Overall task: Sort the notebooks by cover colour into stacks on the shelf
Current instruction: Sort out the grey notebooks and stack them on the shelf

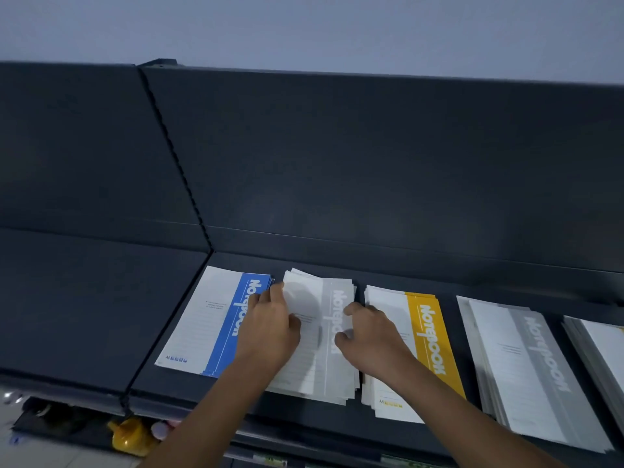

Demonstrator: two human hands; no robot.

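On the dark shelf (371, 268) lie stacks of notebooks. The blue-striped stack (206, 319) is at the left, and a grey-striped stack (331, 363) sits beside it. My left hand (270, 325) holds the left edge of that grey stack, fingers curled at its side. My right hand (368, 329) holds its right edge, thumb on the top cover. A yellow-striped stack (425, 332) lies to the right, partly under my right forearm. Farther right sit another grey-striped stack (526, 373) and one more stack (601, 346) cut by the frame edge.
The shelf's dark back panel (371, 163) rises behind the stacks. An adjoining shelf section (84, 298) lies to the left. Below the shelf's front edge a yellow object (130, 437) and other small items show on a lower level.
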